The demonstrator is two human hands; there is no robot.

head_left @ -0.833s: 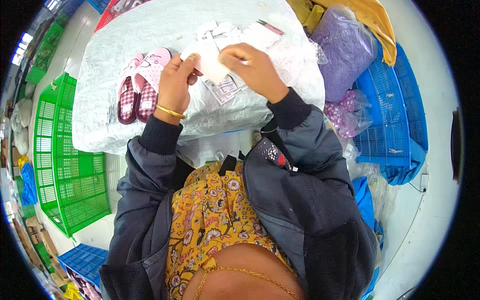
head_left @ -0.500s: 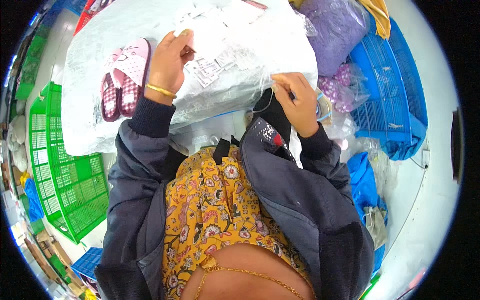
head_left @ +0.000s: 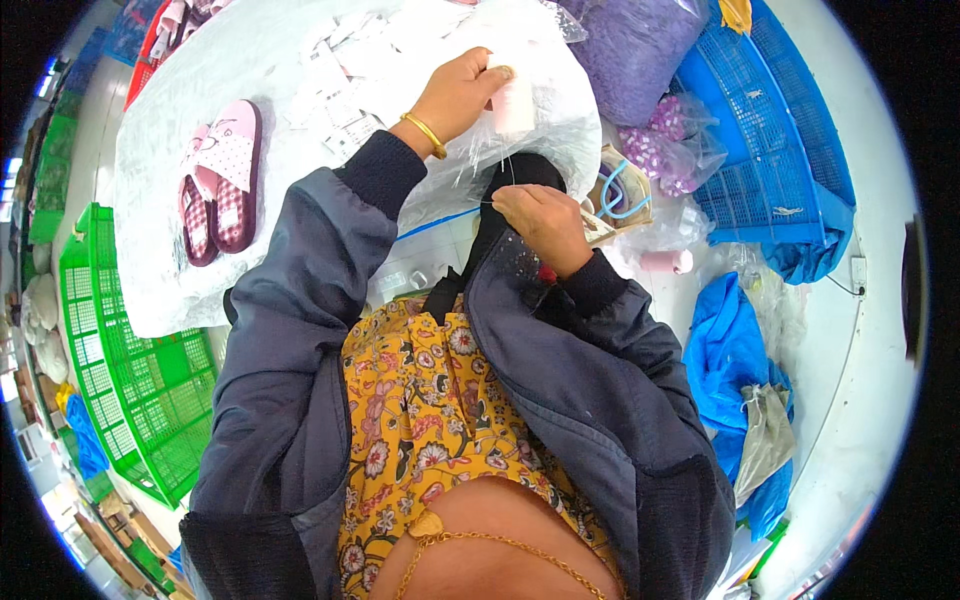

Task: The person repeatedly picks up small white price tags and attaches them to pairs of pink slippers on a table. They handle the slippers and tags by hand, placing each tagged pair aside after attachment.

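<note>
My left hand (head_left: pixel 458 98) grips the top of a pale pink thread spool (head_left: pixel 514 108) above the near right side of the white plastic-covered table (head_left: pixel 275 235). A thin thread (head_left: pixel 506 165) runs down from near the spool toward my right hand (head_left: pixel 548 225). The right fingertips are pinched on that thread, just off the table edge and over my dark-clothed leg. A pair of pink dotted slippers (head_left: pixel 236 128) with checked insoles lies at the left of the table. Small printed paper tags (head_left: pixel 350 85) are scattered beyond my left forearm.
Green plastic crates (head_left: pixel 150 365) stand at the left. Blue crates (head_left: pixel 765 130) and a bagged purple bundle (head_left: pixel 640 50) are at the right. A paper bag (head_left: pixel 625 195), another pink spool (head_left: pixel 667 262) and blue plastic sheeting (head_left: pixel 715 350) lie nearer me.
My left hand has moved right, away from the tags, and the pink spool now shows in it. My right hand has come nearer to me and left, with the thread. The view has shifted slightly.
</note>
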